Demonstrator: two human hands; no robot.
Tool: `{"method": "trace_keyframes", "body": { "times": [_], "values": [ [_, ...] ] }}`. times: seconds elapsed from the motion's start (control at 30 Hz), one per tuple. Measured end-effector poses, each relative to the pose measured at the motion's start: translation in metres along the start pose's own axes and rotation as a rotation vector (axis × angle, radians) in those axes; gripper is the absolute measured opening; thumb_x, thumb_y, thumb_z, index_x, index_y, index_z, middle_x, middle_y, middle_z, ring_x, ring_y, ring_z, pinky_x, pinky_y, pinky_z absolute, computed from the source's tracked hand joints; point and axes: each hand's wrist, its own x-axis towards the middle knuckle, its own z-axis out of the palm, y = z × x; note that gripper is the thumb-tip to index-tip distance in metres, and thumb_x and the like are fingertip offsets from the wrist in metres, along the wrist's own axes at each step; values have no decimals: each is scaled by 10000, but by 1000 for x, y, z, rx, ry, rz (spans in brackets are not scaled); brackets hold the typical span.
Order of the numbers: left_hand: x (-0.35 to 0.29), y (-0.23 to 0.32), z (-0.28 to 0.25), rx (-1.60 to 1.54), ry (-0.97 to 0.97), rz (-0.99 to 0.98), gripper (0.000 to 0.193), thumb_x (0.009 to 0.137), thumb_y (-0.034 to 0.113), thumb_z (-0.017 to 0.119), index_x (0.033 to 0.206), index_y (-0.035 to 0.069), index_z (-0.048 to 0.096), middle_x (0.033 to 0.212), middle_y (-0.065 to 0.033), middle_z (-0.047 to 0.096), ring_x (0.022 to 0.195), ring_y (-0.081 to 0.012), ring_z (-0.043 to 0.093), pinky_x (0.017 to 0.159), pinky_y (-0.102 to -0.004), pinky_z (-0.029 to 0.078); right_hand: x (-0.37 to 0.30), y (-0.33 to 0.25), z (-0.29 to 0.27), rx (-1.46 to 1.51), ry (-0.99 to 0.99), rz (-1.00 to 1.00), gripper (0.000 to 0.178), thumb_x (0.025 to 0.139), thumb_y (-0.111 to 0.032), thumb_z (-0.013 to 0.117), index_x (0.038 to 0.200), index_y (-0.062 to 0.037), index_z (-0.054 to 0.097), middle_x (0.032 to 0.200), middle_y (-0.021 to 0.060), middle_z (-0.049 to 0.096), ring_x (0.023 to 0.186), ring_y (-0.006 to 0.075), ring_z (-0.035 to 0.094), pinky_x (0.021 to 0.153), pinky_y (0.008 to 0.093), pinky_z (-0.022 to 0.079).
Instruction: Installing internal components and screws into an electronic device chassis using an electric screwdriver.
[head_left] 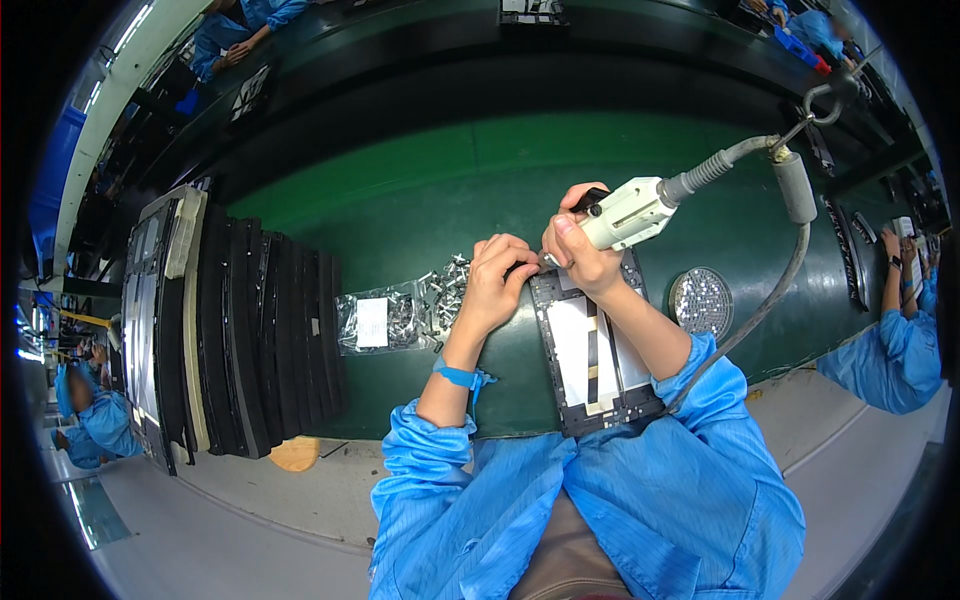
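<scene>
Our right hand grips the screwdriver, left hand (hold unclear) at eleven o'clock on the panel: likely fastening, wanting steady aim.

1. That power tool is pale cream, its cable grey.
2. The tabletop is deep green.
3. The flat device is black-framed, silvery white inside, dark-striped.
4. Blue smock, faintly lined; brighter blue wristband.
5. Over there, stacked frames look black, with cream among them.
6. Loose parts glint silver and black.
</scene>
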Motion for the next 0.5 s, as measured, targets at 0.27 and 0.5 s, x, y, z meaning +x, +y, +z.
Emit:
{"method": "trace_keyframes", "body": {
  "times": [0.27, 0.5],
  "values": [
    [-1, 3, 2, -64, -5, -62, 53, 759, 11, 656, 805, 3, 630, 822, -80, 605, 818, -254, 594, 813, -341, 417, 1, -2, 1, 17, -6, -4, 207, 881, 12, 552, 1041, -10, 424, 622, 7, 436, 439, 57, 405, 426, 220, 374],
    [-1, 5, 2, -83, -45, -60, 51, 774, -2, 626, 825, 1, 624, 846, -87, 598, 829, -256, 584, 814, -342, 407, 1, -5, 2, 46, -34, 12, 205, 878, 10, 564, 1032, -8, 430, 630, 6, 436, 443, 56, 411, 427, 219, 387]
  ]
}}
